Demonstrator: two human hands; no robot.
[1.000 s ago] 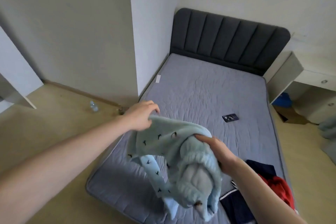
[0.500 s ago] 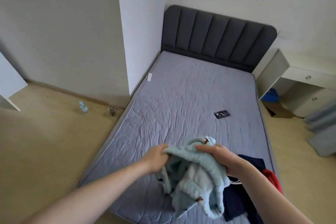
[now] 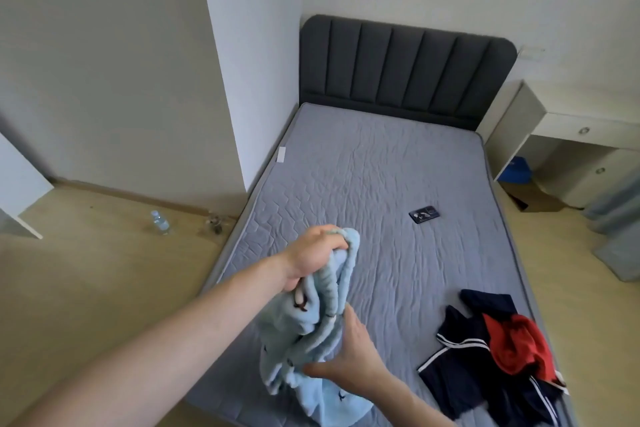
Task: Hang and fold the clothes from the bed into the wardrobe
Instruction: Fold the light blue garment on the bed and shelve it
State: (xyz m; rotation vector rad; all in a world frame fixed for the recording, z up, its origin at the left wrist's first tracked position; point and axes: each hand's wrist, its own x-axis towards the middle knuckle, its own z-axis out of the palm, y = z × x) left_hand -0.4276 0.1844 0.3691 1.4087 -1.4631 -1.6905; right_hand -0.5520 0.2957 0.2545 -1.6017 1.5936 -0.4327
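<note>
A light blue fleece garment (image 3: 304, 336) with small dark prints hangs bunched above the near left corner of the bed (image 3: 363, 184). My left hand (image 3: 313, 253) grips its upper edge in a fist. My right hand (image 3: 349, 354) holds the lower part of the bundle from the right, thumb under the cloth. On the mattress at the near right lie a navy garment with white stripes (image 3: 460, 367) and a red garment (image 3: 516, 343) on top of it.
A dark phone (image 3: 424, 214) lies on the grey mattress. The dark padded headboard (image 3: 405, 69) stands at the far end. A white desk (image 3: 571, 142) is at the right, a water bottle (image 3: 160, 222) on the wooden floor at the left, beside a white pillar (image 3: 242, 62).
My left hand has risen and gathered the blue garment's top into a fist. My right hand has let go of the top and dropped to the lower part of the bundle.
</note>
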